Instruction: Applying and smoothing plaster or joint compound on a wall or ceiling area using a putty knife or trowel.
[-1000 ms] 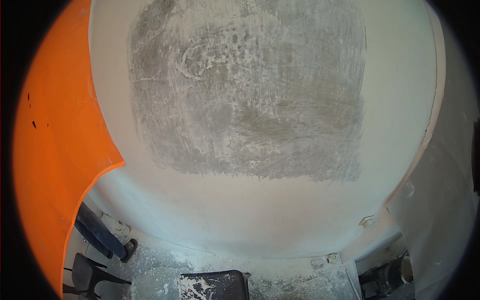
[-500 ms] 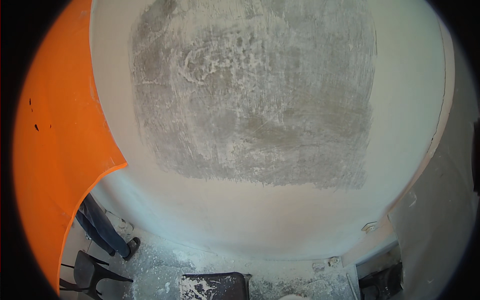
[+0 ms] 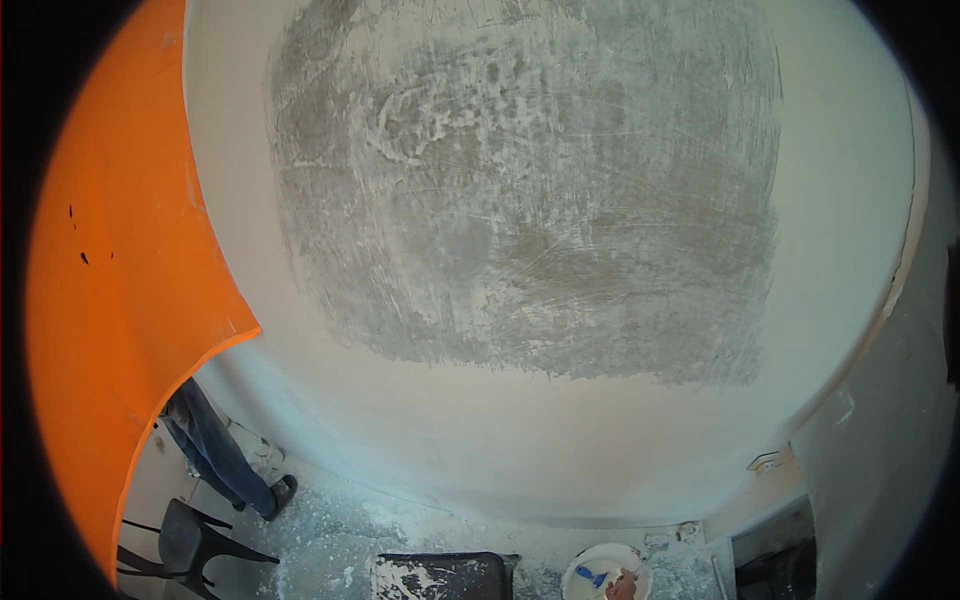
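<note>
Neither of my hands shows in the head view. In front of me is a pale wall (image 3: 480,450) with a large, rough grey patch (image 3: 620,240) streaked with scrape marks and white residue. At the lower edge, right of the middle, stands a round white bucket (image 3: 570,570) with whitish stuff inside. A blue tool (image 3: 590,577) lies in it, its kind unclear. Next to that is a brownish-pink thing (image 3: 622,586) that I cannot make out.
An orange panel (image 3: 110,320) covers the left side. Below it show a person's legs in dark trousers (image 3: 225,450) and a black chair (image 3: 185,535). A paint-spattered dark table or stool (image 3: 490,575) stands at the bottom. A grey panel (image 3: 880,430) rises at right.
The view has shifted slightly, so the wall patch sits farther right and a little lower. More of the white bucket has come into view, with the blue tool and the brownish-pink thing.
</note>
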A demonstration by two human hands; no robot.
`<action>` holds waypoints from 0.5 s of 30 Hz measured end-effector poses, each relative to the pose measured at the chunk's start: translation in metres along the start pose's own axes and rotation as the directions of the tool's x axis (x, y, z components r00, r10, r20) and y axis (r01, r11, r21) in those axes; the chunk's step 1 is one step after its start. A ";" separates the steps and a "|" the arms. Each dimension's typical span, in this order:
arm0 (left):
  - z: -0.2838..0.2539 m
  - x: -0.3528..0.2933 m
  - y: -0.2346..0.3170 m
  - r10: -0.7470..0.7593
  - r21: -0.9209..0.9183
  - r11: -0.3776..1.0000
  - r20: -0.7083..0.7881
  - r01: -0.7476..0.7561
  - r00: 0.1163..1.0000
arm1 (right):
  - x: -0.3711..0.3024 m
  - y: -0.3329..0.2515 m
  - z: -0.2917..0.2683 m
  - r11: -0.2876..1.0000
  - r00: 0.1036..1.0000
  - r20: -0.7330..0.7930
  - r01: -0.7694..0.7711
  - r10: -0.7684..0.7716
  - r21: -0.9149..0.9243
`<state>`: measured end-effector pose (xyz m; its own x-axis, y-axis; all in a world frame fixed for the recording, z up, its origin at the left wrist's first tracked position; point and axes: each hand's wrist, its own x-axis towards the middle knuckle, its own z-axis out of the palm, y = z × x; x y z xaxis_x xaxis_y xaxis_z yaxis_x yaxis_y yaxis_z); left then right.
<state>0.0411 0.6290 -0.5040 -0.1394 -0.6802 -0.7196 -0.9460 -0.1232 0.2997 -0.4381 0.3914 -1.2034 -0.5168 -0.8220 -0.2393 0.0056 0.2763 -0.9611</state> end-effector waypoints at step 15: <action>-0.010 -0.022 0.025 -0.014 -0.050 0.999 -0.174 0.006 0.985 | -0.042 -0.165 0.016 0.968 0.964 -0.091 -0.252 0.250 -0.015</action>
<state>0.0230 0.6333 -0.4745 -0.0726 -0.7939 -0.6037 -0.9311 -0.1629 0.3262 -0.4036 0.3726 -1.0373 -0.5750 -0.6780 -0.4578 0.1229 0.4817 -0.8677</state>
